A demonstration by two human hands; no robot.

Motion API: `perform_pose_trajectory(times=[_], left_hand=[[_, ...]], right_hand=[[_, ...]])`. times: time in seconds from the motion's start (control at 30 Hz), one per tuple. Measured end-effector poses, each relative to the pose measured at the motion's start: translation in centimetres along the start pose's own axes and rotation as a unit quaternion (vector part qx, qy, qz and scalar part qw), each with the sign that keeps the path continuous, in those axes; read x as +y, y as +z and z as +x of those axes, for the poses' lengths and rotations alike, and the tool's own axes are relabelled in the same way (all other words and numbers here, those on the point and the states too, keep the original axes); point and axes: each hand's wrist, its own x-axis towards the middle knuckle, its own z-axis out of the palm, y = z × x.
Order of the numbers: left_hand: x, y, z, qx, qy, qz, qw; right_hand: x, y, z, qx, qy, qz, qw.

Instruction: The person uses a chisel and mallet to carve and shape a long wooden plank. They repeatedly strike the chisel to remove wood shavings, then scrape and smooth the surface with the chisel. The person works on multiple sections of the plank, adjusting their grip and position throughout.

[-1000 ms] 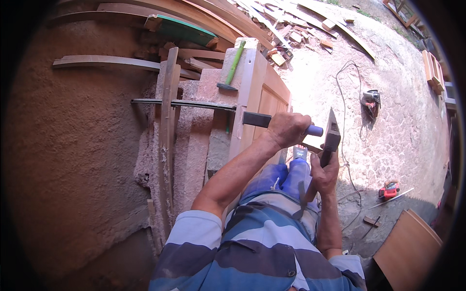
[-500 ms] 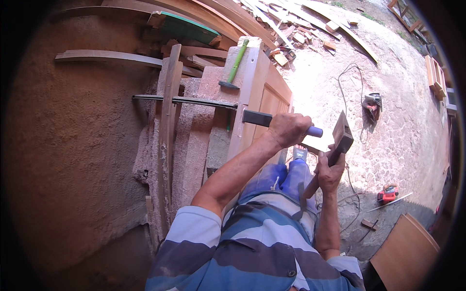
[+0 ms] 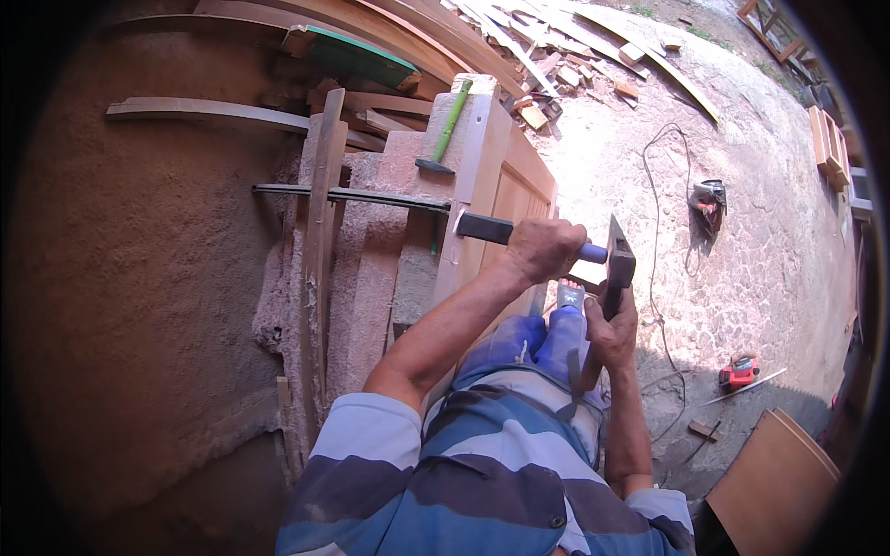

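My left hand (image 3: 545, 248) is closed round a chisel; its dark wide part (image 3: 484, 228) reaches the edge of a panelled wooden door (image 3: 519, 199), and its blue handle end (image 3: 591, 253) sticks out right of my fist. My right hand (image 3: 609, 329) grips a hammer, whose dark head (image 3: 620, 261) is just right of the blue end; whether they touch I cannot tell. A green-handled hammer (image 3: 450, 120) lies on a pale block left of the door. A long dark bar (image 3: 362, 194) runs across the pieces on the left.
Wood offcuts (image 3: 542, 56) and long boards (image 3: 389, 42) are piled at the top. A power tool (image 3: 709, 204) with a cord and a red tool (image 3: 740, 371) lie on the rough ground at right. Plywood sheets (image 3: 769, 468) are at lower right, wooden frames (image 3: 825, 144) upper right.
The hammer in my right hand swung out rightward half a second ago and has now come back left, close to the chisel's end. My left hand is slightly further left.
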Motion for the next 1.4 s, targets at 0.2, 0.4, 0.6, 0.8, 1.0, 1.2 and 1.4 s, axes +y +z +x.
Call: perform_pose_trajectory(times=[0.2, 0.4, 0.6, 0.8, 1.0, 1.2, 1.4], left_hand=[[1.5, -0.8, -1.5, 0.022, 0.020, -0.044, 0.999], [2.5, -0.8, -2.3, 0.042, 0.032, -0.056, 0.997], [2.2, -0.8, -2.4, 0.042, 0.021, -0.062, 0.997], [1.6, -0.4, -2.0, 0.024, 0.017, -0.039, 0.999], [1.5, -0.4, -2.5, 0.059, 0.034, -0.047, 0.997], [1.5, -0.3, -2.4, 0.055, 0.035, -0.039, 0.997], [1.6, -0.5, -2.6, 0.038, 0.034, -0.022, 0.998]], right_hand=[[-1.2, -1.0, -1.2, 0.000, 0.048, 0.128, 0.991], [-1.8, -0.9, -1.6, 0.000, 0.058, 0.098, 0.993], [-1.9, -1.1, -2.3, 0.038, 0.027, 0.106, 0.993], [-1.3, -1.3, -1.6, -0.018, -0.052, -0.095, 0.994], [0.0, -0.1, -2.3, 0.062, 0.035, 0.102, 0.992], [0.7, -0.3, -2.7, 0.040, 0.031, 0.072, 0.996], [1.3, 0.5, -3.0, 0.000, -0.003, 0.031, 1.000]])
